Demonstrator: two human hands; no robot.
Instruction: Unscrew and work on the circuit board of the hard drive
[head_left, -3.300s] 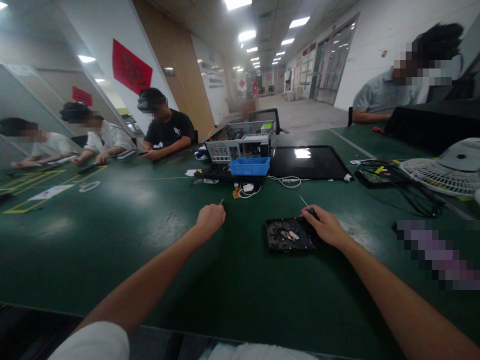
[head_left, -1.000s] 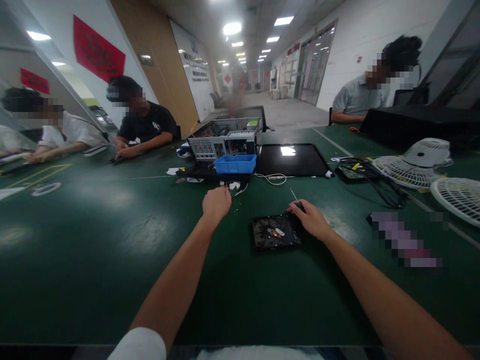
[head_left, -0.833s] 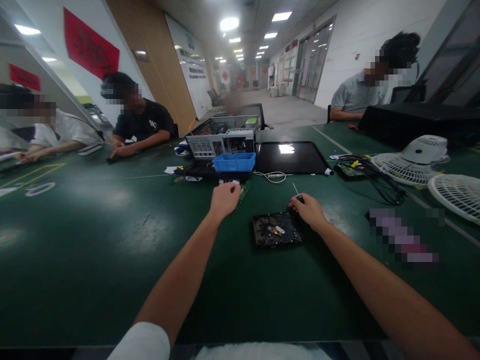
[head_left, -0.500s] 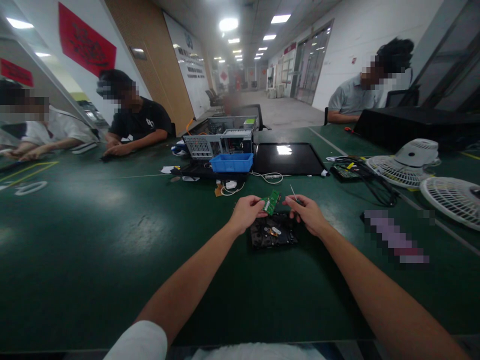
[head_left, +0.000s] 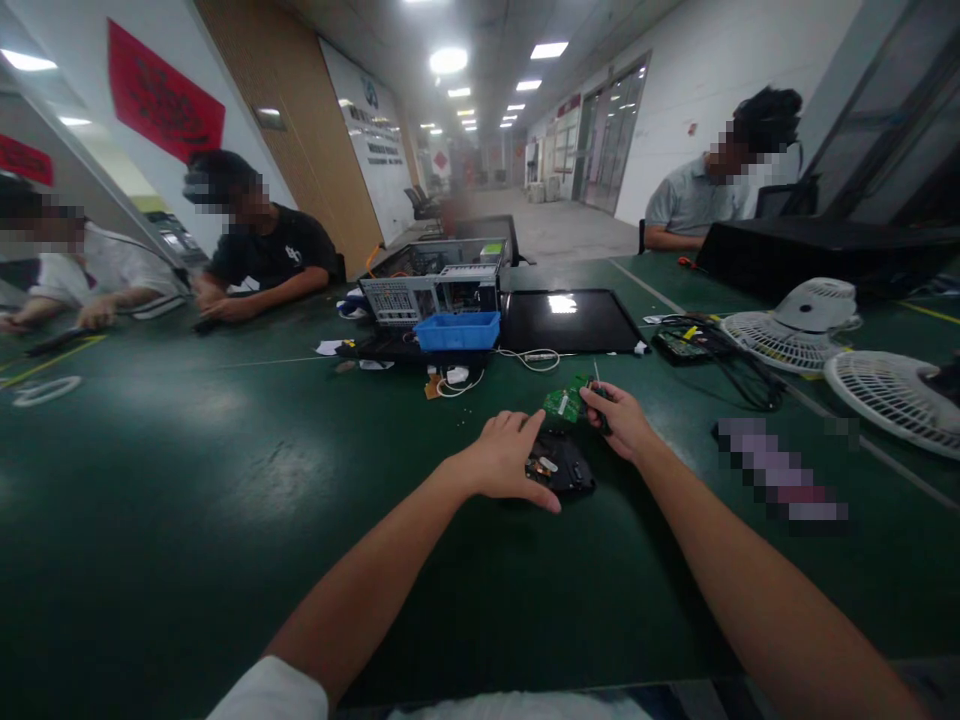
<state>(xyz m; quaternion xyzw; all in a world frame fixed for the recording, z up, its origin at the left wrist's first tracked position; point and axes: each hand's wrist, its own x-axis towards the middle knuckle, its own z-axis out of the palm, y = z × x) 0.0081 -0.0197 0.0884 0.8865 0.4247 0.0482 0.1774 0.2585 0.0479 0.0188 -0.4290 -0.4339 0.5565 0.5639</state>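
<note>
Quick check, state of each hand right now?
Left hand: open, fingers spread at the black drive; contact unclear.
Right hand: closed, holding the green circuit board and screwdriver.

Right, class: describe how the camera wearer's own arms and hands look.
A white sleeve shows on the left arm; any right sleeve is out of view. Both forearms are bare. The left hand and right hand are gloveless, with no watch visible.

A dark green tabletop (head_left: pixel 225 540) spans the lower frame. On it lie a black drive (head_left: pixel 576 472) near the centre, a glossy black panel (head_left: pixel 581 328) above it, a white grille (head_left: pixel 877 395) at right, a white ring (head_left: pixel 46 390) at far left.
</note>
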